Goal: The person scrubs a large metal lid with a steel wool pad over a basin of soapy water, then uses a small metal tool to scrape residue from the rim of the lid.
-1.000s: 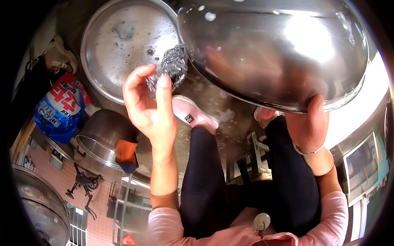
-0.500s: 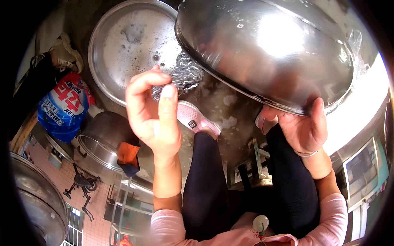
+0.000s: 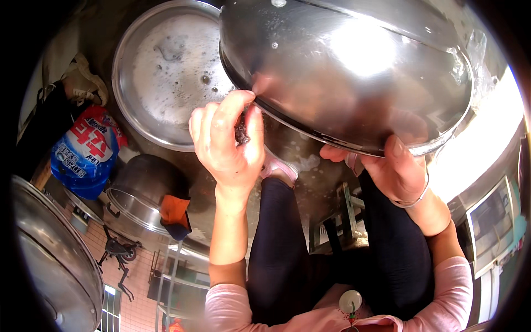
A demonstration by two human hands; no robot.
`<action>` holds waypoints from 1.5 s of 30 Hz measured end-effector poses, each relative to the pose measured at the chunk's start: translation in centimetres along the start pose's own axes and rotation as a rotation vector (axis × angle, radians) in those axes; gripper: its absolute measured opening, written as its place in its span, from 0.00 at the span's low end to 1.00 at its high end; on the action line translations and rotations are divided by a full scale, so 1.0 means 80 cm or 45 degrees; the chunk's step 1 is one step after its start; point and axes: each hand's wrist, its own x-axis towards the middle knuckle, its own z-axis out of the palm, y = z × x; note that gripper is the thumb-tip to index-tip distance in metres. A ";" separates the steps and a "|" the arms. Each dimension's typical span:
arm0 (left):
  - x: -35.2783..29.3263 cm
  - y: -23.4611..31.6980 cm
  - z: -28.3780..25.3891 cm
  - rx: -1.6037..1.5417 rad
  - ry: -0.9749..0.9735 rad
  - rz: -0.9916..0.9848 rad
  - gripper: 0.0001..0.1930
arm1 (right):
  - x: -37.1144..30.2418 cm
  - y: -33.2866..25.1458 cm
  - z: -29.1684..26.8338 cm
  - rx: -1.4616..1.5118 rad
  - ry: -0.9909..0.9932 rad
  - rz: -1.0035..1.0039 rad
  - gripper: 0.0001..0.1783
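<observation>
The left hand [image 3: 229, 141] has moved rightward, and its thumb and forefinger now appear to touch the steel dome's [image 3: 310, 83] near-left rim, so both hands meet at one piece; whether it is a lid or a basin, I cannot tell. The left fingers pinch a wire scourer [image 3: 241, 131], now mostly hidden behind them. The right hand [image 3: 395, 171] grips the dome's near-right rim, thumb outside, other fingers underneath. The dome is held tilted, its left edge overlapping the right edge of the round basin [image 3: 123, 99] on the floor [image 3: 312, 191]. Counted: one dome, one scourer, one basin of foamy water, one steel pot [image 3: 146, 180], one blue-and-red bag [image 3: 86, 152], and at least one large steel lid [image 3: 52, 249] at lower left.
</observation>
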 end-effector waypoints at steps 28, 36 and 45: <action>0.005 0.039 0.011 -0.315 -0.044 0.199 0.18 | -0.002 -0.014 -0.002 -0.234 0.082 0.258 0.29; -0.015 0.041 -0.003 -0.836 -0.069 -0.247 0.12 | 0.010 -0.002 0.006 -0.248 0.052 0.125 0.11; -0.021 0.039 -0.028 -1.190 0.176 -0.992 0.07 | 0.004 0.012 -0.003 -0.359 0.059 0.097 0.12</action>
